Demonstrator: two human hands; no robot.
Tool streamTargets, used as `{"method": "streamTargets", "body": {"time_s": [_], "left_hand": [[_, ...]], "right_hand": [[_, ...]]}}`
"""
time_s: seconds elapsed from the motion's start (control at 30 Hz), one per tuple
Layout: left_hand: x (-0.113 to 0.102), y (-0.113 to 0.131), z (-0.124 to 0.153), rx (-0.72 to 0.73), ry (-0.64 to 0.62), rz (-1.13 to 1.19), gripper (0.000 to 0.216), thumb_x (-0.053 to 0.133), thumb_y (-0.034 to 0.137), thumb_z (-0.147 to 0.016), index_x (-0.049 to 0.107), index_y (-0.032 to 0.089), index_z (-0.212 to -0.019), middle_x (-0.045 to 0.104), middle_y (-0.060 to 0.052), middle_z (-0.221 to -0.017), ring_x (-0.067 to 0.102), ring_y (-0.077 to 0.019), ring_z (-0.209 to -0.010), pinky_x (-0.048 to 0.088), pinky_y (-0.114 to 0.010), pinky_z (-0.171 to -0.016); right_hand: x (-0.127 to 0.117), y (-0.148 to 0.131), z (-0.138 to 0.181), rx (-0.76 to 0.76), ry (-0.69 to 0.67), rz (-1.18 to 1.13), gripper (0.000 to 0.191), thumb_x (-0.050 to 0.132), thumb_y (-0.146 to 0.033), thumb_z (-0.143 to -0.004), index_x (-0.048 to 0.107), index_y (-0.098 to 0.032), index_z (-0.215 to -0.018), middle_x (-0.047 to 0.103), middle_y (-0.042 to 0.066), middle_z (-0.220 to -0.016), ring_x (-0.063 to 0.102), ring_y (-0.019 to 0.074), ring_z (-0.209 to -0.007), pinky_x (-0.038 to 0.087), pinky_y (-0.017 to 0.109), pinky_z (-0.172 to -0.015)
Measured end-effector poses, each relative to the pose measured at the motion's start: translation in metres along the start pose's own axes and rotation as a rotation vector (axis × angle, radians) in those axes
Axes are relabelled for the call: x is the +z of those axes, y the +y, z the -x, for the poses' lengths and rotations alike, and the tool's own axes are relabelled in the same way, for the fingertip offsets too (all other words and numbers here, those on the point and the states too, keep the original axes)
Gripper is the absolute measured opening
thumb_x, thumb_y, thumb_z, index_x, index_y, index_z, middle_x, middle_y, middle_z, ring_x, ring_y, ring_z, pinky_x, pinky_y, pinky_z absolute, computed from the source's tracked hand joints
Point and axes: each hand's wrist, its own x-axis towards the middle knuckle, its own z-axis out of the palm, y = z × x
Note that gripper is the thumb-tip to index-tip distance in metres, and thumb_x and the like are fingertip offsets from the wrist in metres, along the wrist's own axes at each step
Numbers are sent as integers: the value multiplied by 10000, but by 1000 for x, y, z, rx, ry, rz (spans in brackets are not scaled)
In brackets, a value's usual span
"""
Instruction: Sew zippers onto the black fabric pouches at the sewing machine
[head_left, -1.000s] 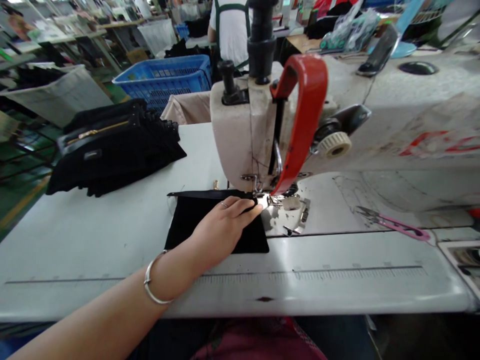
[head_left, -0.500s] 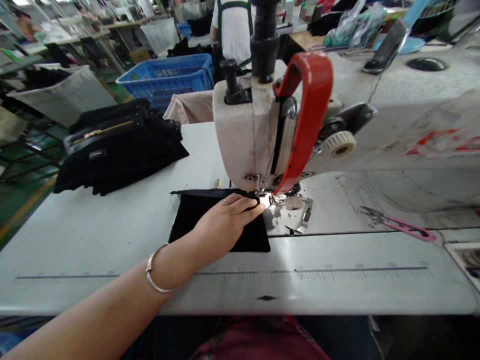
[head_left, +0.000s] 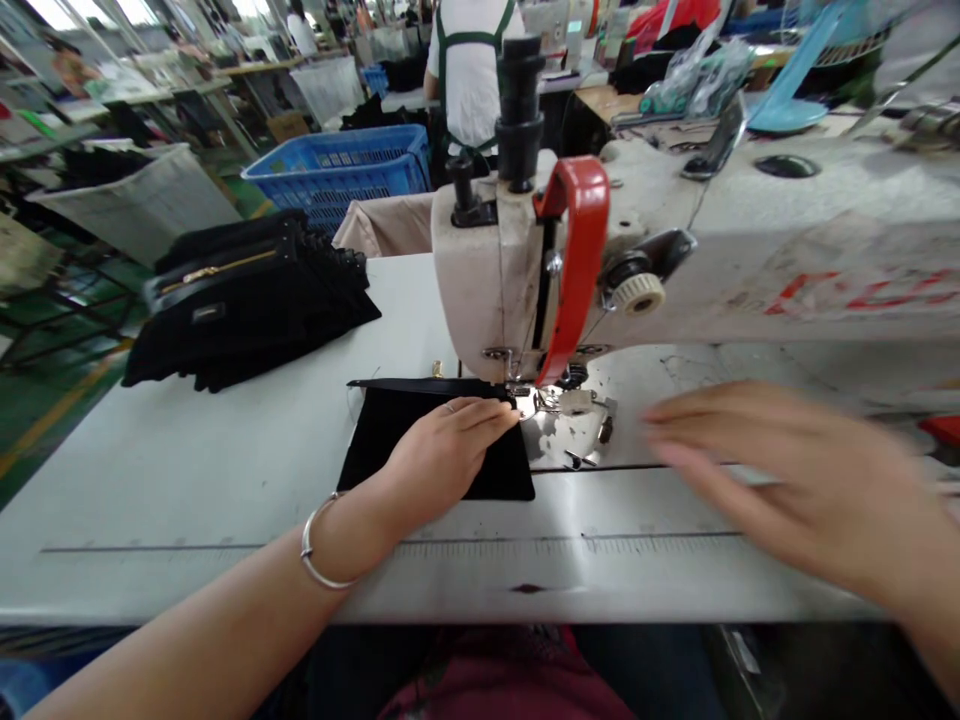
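Observation:
My left hand (head_left: 442, 450) lies flat on a black fabric piece (head_left: 360, 450), fingers stretched toward the presser foot (head_left: 519, 390) of a sewing machine (head_left: 480, 280). A dark zipper strip runs along the fabric's far edge, with a gold zipper pull (head_left: 437, 369) beside it. The far right corner of the piece reaches the foot; my fingertips are close by. My right hand (head_left: 780, 480), blurred by motion, is over the table right of the needle area. Its fingers are extended, the thumb is apart, and I see nothing in it. The pink thread snips are out of sight.
A stack of black zippered pouches (head_left: 255, 300) lies on the table (head_left: 187, 470) at left. Beyond stand a blue crate (head_left: 337, 165) and a beige cloth-lined bin (head_left: 386, 225). A red lever (head_left: 581, 260) juts from the machine head. A person (head_left: 472, 75) is behind it.
My right hand has come into view from the right, over where the pink snips lay. My left hand and the fabric stay nearly in place. The camera view has shifted slightly.

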Motion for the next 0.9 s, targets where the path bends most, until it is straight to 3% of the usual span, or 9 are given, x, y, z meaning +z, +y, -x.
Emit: {"method": "streamTargets", "body": {"time_s": [0.1, 0.23, 0.7, 0.9], "left_hand": [[1, -1, 1, -12, -28, -12, 387, 465, 50, -904, 580, 134, -1264, 646, -84, -1241, 587, -195, -1166, 495, -389, -1046], [0, -3, 0, -10, -56, -14, 408, 469, 46, -888, 584, 138, -1268, 639, -88, -1245, 585, -202, -1161, 500, -394, -1042], [-2, -1, -3, 5, -43, -4, 406, 472, 30, -880, 591, 118, -1258, 643, -96, -1230, 585, -193, -1141, 505, -354, -1021], [0, -3, -1, -15, -62, 8, 414, 490, 45, -868, 593, 136, -1259, 635, -93, -1225, 579, -204, -1141, 504, -377, -1026]], "right_hand": [[43, -2, -27, -135, -263, 52, 233, 504, -272, -958, 662, -222, -1122, 684, 91, -1088, 631, 264, -1002, 513, 448, -907], [81, -1, -50, -137, -292, 71, 261, 471, -197, -943, 630, -143, -1143, 657, 135, -1131, 596, 285, -1060, 490, 438, -906], [80, 7, -34, -101, -240, -16, 266, 491, -211, -927, 652, -198, -1138, 635, 119, -1125, 551, 279, -1062, 465, 440, -881], [81, 5, -36, -110, -232, -4, 352, 535, -181, -880, 625, -228, -1216, 632, 105, -1089, 563, 271, -1016, 464, 422, -843]]}}
